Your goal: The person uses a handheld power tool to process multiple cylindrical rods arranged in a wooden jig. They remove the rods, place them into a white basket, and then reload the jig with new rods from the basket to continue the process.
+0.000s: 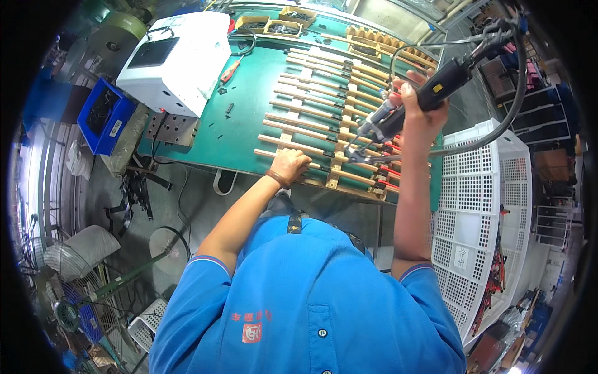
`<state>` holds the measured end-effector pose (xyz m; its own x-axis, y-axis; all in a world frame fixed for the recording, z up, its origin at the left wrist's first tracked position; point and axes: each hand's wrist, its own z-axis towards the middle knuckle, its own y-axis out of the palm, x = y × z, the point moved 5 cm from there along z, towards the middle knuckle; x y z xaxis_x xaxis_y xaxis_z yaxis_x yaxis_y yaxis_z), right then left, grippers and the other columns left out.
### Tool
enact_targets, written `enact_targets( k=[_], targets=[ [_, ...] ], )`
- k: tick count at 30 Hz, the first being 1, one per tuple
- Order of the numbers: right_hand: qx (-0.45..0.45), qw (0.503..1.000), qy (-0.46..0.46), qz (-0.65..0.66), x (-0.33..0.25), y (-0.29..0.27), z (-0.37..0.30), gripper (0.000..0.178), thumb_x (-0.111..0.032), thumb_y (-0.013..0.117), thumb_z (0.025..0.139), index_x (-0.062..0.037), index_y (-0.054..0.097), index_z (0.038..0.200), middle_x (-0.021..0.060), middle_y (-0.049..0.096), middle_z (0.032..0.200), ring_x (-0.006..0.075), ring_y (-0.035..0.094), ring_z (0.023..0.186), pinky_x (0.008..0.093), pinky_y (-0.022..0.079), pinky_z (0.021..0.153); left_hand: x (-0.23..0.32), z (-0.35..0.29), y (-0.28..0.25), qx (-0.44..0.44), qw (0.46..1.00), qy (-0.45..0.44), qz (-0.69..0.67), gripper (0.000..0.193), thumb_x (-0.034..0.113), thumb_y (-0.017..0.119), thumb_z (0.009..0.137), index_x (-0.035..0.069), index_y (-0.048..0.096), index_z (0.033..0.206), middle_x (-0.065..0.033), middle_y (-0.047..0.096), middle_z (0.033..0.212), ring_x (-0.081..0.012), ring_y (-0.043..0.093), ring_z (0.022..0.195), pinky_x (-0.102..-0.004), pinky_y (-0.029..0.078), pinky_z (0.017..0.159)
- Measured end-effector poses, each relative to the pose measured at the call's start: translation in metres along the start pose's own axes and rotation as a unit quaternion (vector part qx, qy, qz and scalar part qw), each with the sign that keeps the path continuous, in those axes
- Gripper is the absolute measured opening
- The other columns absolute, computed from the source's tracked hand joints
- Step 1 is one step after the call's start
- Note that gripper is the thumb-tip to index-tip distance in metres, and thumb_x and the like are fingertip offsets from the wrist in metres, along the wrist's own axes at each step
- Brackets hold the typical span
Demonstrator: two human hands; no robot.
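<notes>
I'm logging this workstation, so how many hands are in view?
2: the left hand at the wooden sticks nearest the person, the right hand around the black power tool, which partly hides it.

Blue bin (pixel 93 134) (dark contents (pixel 103 110), seemingly)

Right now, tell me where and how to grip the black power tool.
Grip the black power tool around its thick barrel, probably from the right, as the right hand does. It slants with its slimmer front end down-left toward the wooden sticks, so that side is best left clear.
</notes>
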<state>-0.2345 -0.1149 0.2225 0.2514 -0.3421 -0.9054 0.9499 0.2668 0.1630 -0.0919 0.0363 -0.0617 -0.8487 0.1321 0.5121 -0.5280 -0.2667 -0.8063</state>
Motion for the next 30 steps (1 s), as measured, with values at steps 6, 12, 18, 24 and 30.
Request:
enact_targets(
  k=[6,12,18,24,30],
  targets=[
    [0.003,0.991,-0.100,-0.094,-0.001,-0.023,0.045,0.032,0.005,0.062,0.083,0.0038,0.049,0.112,0.0107,0.065,0.092,0.0145,0.066,0.074,0.0243,0.057,0.060,0.019,0.004,-0.029,0.052,0.997,0.051,0.031,0.049,0.011,0.074,0.059,0.013,0.063,0.107,-0.0041,0.061,0.106,-0.0250,0.058,0.101,-0.0397,0.043,0.091],
    [0.000,0.991,-0.124,-0.059,0.048,-0.030,0.144,0.039,0.005,0.058,0.082,0.0078,0.045,0.119,0.0143,0.065,0.096,0.0188,0.068,0.080,0.0257,0.059,0.062,0.016,0.023,-0.035,0.021,0.993,0.079,0.084,0.058,0.024,0.075,0.063,0.013,0.057,0.117,-0.0056,0.055,0.118,-0.0246,0.051,0.112,-0.0408,0.037,0.100],
    [0.015,0.974,-0.195,-0.113,0.123,-0.012,0.267,0.033,0.002,0.065,0.077,0.0029,0.052,0.107,0.0107,0.066,0.081,0.0159,0.065,0.067,0.0267,0.054,0.061,0.007,0.042,-0.010,-0.076,0.992,0.064,0.079,0.081,0.032,0.077,0.065,0.011,0.044,0.136,-0.0130,0.039,0.144,-0.0292,0.034,0.135,-0.0461,0.024,0.113],
    [0.101,0.970,-0.116,-0.189,0.200,-0.016,0.366,0.029,-0.012,0.071,0.068,-0.0016,0.055,0.090,0.0091,0.065,0.073,0.0205,0.063,0.065,0.0326,0.050,0.063,0.013,0.053,-0.017,-0.099,0.992,0.055,0.053,0.062,0.021,0.066,0.071,0.010,0.051,0.130,-0.0129,0.042,0.142,-0.0293,0.036,0.134,-0.0472,0.024,0.113],
    [0.095,0.985,0.007,-0.145,0.253,0.006,0.424,0.037,-0.020,0.074,0.063,-0.0015,0.057,0.089,0.0125,0.066,0.081,0.0280,0.065,0.078,0.0387,0.050,0.076,0.012,0.057,-0.022,-0.131,0.989,0.028,0.062,0.044,0.020,0.055,0.085,0.010,0.054,0.128,-0.0105,0.042,0.142,-0.0268,0.038,0.133,-0.0461,0.026,0.111]
  ],
)
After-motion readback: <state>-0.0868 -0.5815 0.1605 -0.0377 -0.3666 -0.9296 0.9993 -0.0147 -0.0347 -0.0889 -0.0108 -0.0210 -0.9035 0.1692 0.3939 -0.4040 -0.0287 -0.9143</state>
